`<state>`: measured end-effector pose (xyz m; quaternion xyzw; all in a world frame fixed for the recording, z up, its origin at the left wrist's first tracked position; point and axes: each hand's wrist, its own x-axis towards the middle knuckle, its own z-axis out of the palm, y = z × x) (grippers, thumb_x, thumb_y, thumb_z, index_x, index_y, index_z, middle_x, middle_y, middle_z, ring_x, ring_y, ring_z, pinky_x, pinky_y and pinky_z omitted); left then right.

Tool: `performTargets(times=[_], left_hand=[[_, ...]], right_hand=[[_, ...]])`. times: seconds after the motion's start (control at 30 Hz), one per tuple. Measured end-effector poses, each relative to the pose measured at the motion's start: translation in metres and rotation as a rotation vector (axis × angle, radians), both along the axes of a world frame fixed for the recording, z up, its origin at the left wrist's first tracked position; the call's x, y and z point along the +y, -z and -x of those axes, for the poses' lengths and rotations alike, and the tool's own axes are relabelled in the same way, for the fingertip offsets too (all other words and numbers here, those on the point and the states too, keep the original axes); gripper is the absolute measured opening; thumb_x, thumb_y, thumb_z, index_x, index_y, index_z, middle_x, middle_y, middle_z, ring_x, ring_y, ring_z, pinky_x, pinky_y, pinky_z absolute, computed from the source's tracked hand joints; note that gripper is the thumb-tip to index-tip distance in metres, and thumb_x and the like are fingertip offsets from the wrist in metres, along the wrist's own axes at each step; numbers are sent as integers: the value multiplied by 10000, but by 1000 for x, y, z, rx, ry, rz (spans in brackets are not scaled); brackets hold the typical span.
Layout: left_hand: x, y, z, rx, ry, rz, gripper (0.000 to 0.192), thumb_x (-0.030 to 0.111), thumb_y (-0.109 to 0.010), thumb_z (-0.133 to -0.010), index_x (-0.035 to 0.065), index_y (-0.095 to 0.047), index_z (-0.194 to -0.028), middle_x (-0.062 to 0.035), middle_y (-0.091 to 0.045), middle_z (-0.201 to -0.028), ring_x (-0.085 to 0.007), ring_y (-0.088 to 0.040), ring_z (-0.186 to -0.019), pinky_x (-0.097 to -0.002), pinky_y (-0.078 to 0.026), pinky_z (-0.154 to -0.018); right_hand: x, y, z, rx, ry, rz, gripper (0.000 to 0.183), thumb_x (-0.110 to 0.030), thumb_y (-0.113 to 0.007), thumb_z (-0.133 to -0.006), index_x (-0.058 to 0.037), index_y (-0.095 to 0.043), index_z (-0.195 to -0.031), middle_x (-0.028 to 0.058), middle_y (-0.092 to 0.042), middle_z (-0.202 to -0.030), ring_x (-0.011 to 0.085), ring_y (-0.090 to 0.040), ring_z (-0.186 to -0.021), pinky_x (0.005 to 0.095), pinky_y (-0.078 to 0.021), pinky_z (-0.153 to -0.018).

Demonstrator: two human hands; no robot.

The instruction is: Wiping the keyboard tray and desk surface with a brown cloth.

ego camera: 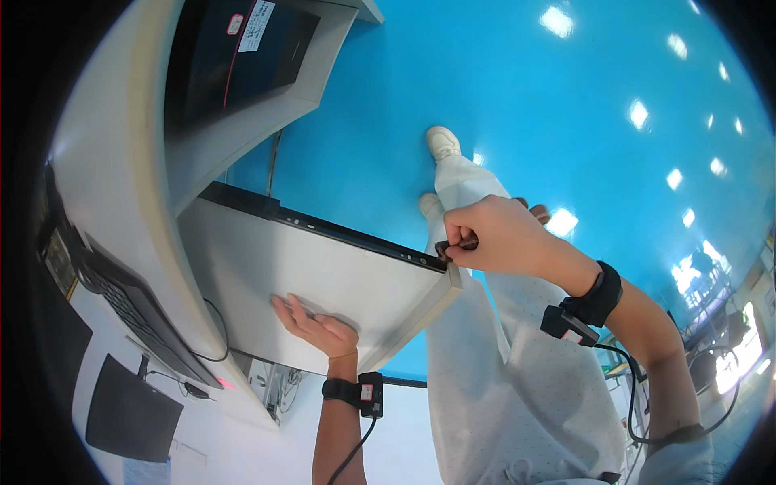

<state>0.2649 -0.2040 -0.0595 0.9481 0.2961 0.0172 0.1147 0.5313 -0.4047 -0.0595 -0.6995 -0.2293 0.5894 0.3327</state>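
My left hand (318,330) lies against a white pulled-out panel (327,260) under a desk, its fingers apart and holding nothing. Along the panel's far edge runs a black metal drawer slide (357,234) with holes and small fittings. At the slide's outer end, near the panel's corner, my right hand (494,236) pinches a small dark brown object (464,244). My fingers cover much of it, so its kind is unclear. More brown rounded ends (538,213) show behind this hand. Each wrist wears a black strapped device with a cable.
A desk edge (148,151) curves along the left, with a black keyboard (136,303) on top. A dark computer case (260,54) bearing labels sits in a side compartment. A thin cable (225,327) hangs by the panel. My legs (485,364) stand close on the blue floor (576,121).
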Motion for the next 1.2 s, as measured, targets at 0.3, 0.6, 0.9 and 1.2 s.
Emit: performTargets(times=[0.3, 0.6, 0.9, 1.2], left_hand=[[-4, 1, -6, 6, -39, 19, 511, 145, -267, -919, -20, -280, -1402, -269, -188, -1464, -412, -202, -1361, -523, -204, -1105], [-1, 2, -5, 2, -15, 4, 501, 169, -267, -935, -16, -281, -1401, -271, -181, -1463, -422, -201, -1357, -527, -205, -1102], [-1, 3, -7, -33, -40, -2, 496, 163, -278, -926, -18, -313, -1386, -270, -209, -1458, -418, -229, -1346, -521, -201, -1100], [-2, 1, -19, -132, -57, 45, 502, 35, -331, -848, -27, -388, -1343, -267, -268, -1441, -416, -269, -1331, -506, -235, -1091]], right_hand=[[33, -2, -6, 36, 117, -104, 129, -147, -696, -728, -46, -620, -750, 44, -561, -602, 176, -536, -541, 302, -422, -528], [27, -8, -2, -276, -205, 3, 70, -123, -667, -699, -81, -615, -682, 46, -624, -640, 215, -626, -630, 342, -472, -550], [58, -10, -7, -456, 33, -101, 50, -112, -641, -720, -65, -626, -729, 96, -629, -645, 274, -627, -620, 364, -482, -554], [106, -39, 0, -195, 327, -402, 232, -105, -679, -787, -34, -591, -989, 93, -615, -788, 197, -593, -641, 299, -465, -573]])
